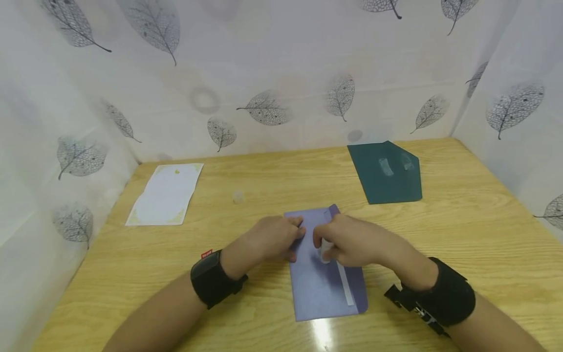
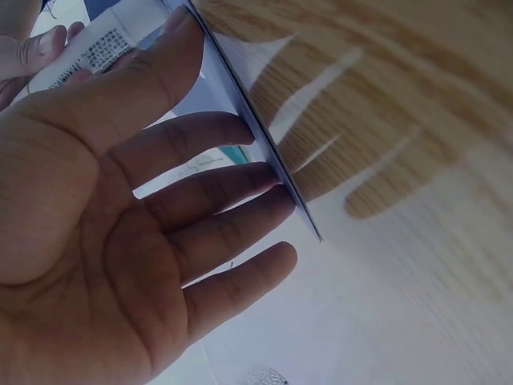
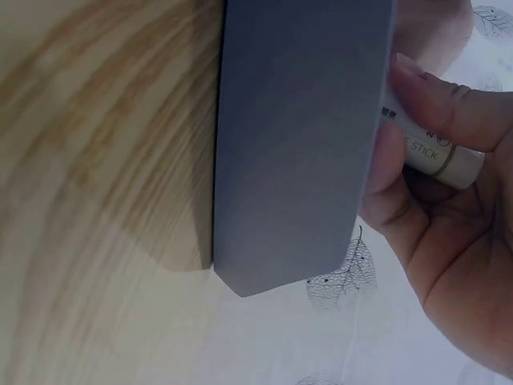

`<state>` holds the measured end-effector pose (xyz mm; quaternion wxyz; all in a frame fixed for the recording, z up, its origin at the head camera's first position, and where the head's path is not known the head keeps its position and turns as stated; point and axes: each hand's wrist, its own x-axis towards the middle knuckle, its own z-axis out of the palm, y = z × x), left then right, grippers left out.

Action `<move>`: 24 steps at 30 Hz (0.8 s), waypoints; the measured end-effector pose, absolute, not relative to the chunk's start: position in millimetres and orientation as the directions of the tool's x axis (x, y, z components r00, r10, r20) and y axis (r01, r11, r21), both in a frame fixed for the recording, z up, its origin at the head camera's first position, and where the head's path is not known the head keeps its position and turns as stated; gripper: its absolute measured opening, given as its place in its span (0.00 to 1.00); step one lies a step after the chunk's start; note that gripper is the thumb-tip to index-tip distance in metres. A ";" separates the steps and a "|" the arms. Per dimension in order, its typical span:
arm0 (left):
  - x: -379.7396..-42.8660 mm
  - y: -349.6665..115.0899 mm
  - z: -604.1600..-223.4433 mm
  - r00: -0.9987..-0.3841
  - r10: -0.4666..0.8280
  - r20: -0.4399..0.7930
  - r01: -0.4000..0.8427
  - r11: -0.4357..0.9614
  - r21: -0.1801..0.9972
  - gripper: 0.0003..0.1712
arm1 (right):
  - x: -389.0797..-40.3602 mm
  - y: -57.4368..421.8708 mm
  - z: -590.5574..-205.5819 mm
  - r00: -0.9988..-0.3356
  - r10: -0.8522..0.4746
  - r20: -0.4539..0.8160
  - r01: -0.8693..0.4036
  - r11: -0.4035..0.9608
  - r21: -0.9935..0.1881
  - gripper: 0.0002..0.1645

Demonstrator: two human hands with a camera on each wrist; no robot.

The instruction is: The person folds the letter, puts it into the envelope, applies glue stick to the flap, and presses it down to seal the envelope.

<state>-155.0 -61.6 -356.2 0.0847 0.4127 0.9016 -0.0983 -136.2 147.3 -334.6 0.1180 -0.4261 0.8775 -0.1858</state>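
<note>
A purple envelope lies flat on the wooden table, its narrow flap on the right side. A white strip runs along the envelope near that flap. My right hand grips a white glue stick, held over the envelope's upper part; whether its tip touches the paper is hidden. With fingers fairly straight, my left hand rests at the envelope's left edge, the thumb on top. In the left wrist view the glue stick shows behind that thumb.
A white sheet with gold corner ornaments lies at the table's left. Toward the back right is a dark green envelope with clear patches. A small translucent cap-like piece sits mid-table. Leaf-patterned curtain encloses the back and sides.
</note>
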 end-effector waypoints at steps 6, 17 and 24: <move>-155.1 -63.1 -357.1 -0.650 0.720 -0.243 0.756 0.643 -0.118 0.37 | -139.9 144.6 -338.4 -0.608 -0.793 -0.014 -0.704 0.548 -0.452 0.07; -154.5 -62.3 -357.6 -0.631 0.744 -0.219 0.775 0.617 -0.135 0.33 | -140.1 147.1 -335.0 -0.679 -0.733 -0.047 -0.667 0.642 -0.378 0.08; -153.9 -61.5 -356.5 -0.636 0.738 -0.226 0.771 0.623 -0.134 0.32 | -140.4 150.3 -332.4 -0.696 -0.717 0.030 -0.672 0.636 -0.380 0.07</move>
